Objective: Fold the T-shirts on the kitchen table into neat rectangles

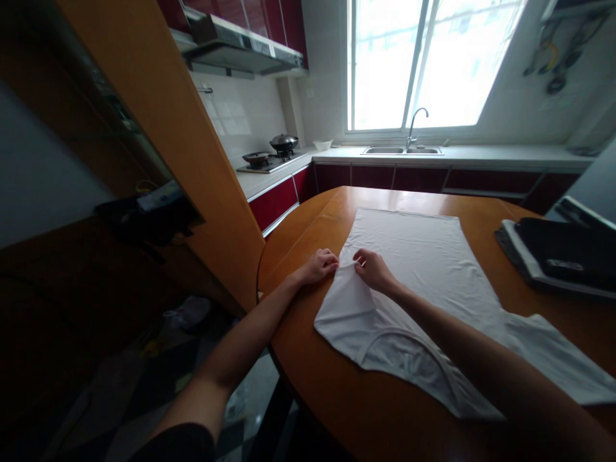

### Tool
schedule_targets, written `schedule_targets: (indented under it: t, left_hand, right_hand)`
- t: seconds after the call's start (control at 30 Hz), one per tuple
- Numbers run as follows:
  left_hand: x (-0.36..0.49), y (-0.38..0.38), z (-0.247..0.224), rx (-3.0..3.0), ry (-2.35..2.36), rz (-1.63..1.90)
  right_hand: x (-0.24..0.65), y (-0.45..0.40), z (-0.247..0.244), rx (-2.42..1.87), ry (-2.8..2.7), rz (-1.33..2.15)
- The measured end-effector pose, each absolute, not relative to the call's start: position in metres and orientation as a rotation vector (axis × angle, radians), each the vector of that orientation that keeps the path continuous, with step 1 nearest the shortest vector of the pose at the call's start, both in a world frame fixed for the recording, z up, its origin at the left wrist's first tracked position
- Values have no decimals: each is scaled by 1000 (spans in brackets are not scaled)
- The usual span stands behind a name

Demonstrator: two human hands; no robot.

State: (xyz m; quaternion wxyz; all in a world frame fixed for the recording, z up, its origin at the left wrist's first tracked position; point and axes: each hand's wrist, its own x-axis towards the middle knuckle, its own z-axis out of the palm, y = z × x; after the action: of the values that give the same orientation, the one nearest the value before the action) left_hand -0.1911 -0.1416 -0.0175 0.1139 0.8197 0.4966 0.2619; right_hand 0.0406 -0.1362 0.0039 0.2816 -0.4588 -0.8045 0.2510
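Two bare hands meet at the left edge of a white shirt point(428, 256) in the head camera, my only view as I follow from a distance. The shirt lies on an orange-brown wooden table point(308, 231), its hem toward the far side and its rounded neckline point(409, 353) toward the near edge. The right hand point(373, 269) reaches across the cloth, and I judge its grip closed on a small lifted pinch of fabric. The left hand point(320, 266) rests on the wood with curled fingers just at the shirt's edge; whether its grip holds any cloth, I cannot tell. As far as I can judge, laying the shirt out is done, and the left side is partly handled: no sleeve shows spread out there, and the cloth near the hands is bunched and raised. On the other side, the right sleeve point(558, 359) stretches outward, untouched by either hand, so that half, and the long body up to the hem, are left as they lie. Farther right sits a stack of dark and white cloth point(568, 247), apart from the shirt. Beyond the table, a sink point(382, 151) stands beneath a bright window point(385, 64).
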Motion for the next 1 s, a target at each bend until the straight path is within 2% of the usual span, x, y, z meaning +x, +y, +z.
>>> schedule_targets:
  t: [0.2,0.3,0.43,0.5,0.7,0.9,1.0]
  left_hand:
    - [-170,-162,-4,2465,1430,914]
    - [-155,-182,-4,2564,1323,773]
    - [-150,-201,-15,2633,1393,296]
    - [-151,-204,-17,2622,1422,185]
    - [-134,-202,-4,2713,1377,317]
    - [-121,-199,-12,2692,1386,137]
    - [-121,-190,-11,2684,1384,180]
  right_hand:
    - [51,-155,3,-1339,-2266,345]
    - [61,-169,12,-1306,-2304,215]
    - [84,-185,21,-1329,-2355,211]
    - [98,-193,22,-1346,-2363,227]
    - [123,-220,9,-1296,-2400,315]
    - [125,-247,-18,-1207,-2505,261]
    - [124,-254,-21,-1247,-2541,269]
